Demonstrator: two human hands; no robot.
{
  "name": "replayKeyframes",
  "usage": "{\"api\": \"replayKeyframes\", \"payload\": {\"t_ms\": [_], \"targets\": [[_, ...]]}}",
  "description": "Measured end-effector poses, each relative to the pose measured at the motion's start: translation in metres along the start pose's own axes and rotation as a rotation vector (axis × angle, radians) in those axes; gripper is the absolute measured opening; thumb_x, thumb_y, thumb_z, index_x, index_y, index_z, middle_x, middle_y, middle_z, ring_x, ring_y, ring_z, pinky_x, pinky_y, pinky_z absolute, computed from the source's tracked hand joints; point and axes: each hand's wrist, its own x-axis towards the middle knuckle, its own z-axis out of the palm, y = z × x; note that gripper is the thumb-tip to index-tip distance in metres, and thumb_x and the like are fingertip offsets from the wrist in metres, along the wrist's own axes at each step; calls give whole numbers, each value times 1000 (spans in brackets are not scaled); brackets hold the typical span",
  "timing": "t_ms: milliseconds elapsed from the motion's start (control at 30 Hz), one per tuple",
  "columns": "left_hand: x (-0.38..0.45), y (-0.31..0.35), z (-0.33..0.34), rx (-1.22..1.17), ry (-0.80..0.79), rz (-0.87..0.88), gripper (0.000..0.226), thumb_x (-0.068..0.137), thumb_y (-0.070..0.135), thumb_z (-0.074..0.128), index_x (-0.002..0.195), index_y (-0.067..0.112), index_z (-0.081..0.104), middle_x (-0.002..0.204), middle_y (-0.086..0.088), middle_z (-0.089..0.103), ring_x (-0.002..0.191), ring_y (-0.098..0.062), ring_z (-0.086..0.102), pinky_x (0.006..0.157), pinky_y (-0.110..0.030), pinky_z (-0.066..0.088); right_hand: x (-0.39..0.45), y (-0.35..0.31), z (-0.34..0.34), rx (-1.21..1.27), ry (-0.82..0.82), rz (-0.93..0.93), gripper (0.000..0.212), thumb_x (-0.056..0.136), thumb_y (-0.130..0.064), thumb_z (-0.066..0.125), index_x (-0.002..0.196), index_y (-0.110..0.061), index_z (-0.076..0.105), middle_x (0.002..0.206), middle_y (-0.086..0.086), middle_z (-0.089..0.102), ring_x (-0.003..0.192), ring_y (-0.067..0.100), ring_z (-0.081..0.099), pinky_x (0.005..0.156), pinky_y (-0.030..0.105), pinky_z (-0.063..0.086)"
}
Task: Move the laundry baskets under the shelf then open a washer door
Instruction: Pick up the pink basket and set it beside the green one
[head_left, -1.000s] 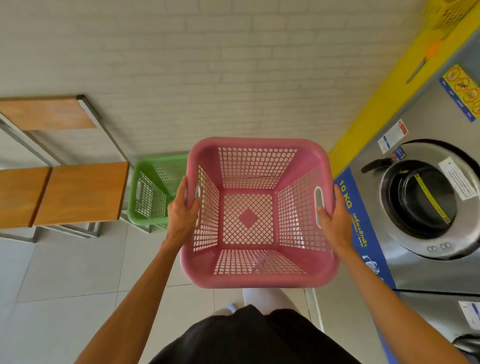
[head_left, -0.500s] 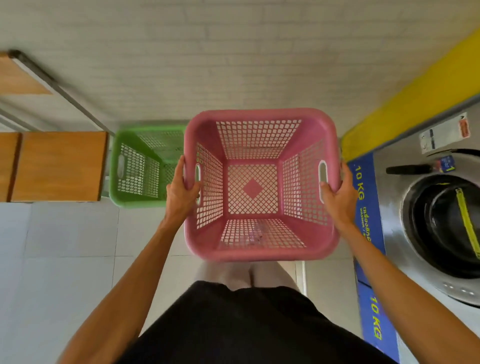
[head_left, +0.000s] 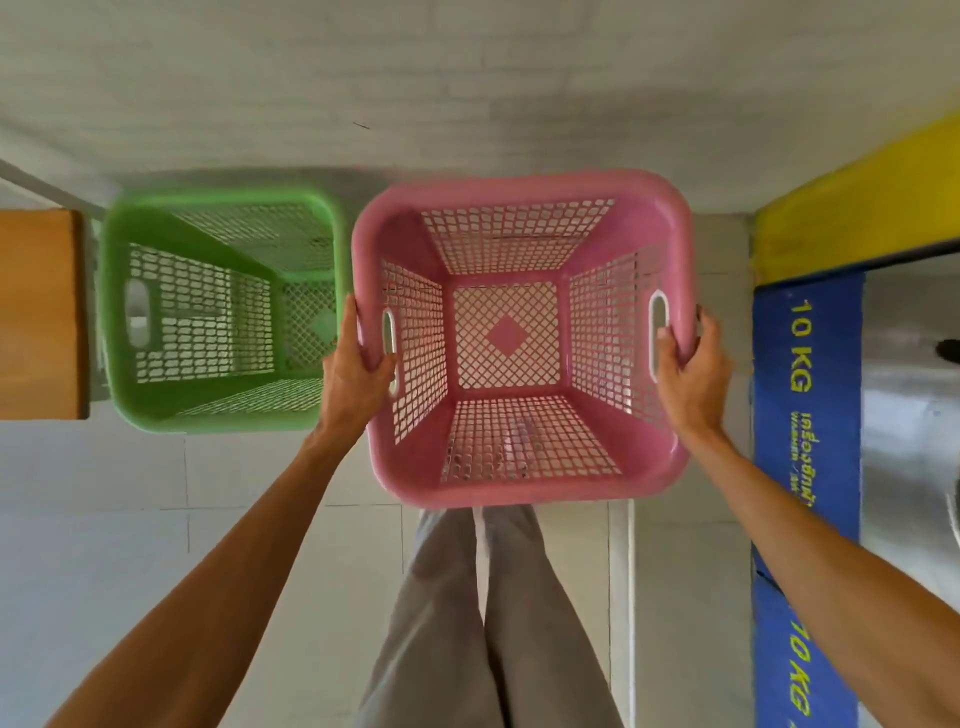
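Note:
I hold an empty pink laundry basket (head_left: 519, 483) upright in front of me, seen from straight above. My left hand (head_left: 353, 369) grips its left rim by the handle slot. My right hand (head_left: 688, 371) grips the right rim by the other slot. An empty green laundry basket (head_left: 208, 415) sits on the floor directly left of the pink one, close to the wall. The wooden shelf (head_left: 39, 312) shows at the left edge, beside the green basket. At the right edge is the steel front of a washer (head_left: 909, 374); its door is out of frame.
A pale brick wall (head_left: 467, 78) runs across the top. A blue "10 KG" strip (head_left: 805, 415) and a yellow band (head_left: 857, 208) border the washer on the right. My legs stand on grey floor tiles (head_left: 130, 519) below the basket.
My view has tipped further down and forward. The pink basket has come lower and nearer the wall, level beside the green basket. The washer door has slid out of frame.

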Motion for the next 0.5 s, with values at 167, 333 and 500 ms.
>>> {"api": "replayKeyframes", "payload": {"t_ms": [167,333,500], "targets": [[48,-25,42,-48,-36,16,93,87,9,67,159,26,12,75,15,61,60,10,63,45,-3,44,37,46,45,-24,-16,23,36,102,-31,56,129,-7,56,82,-22,61,63,-14,64,46,0,42],[86,-46,72,-42,-58,27,94,88,15,70,160,25,11,68,10,63,58,1,66,44,-7,47,65,81,72,-45,-38,19,37,102,-39,55,131,-17,55,86,-19,66,67,-7,69,48,5,49],[112,-59,92,-52,-65,43,91,91,10,66,159,26,8,77,14,64,61,6,66,46,-5,46,82,103,95,-106,-47,51,37,102,-34,54,131,-11,52,86,-15,65,64,-11,68,47,6,50]]}}
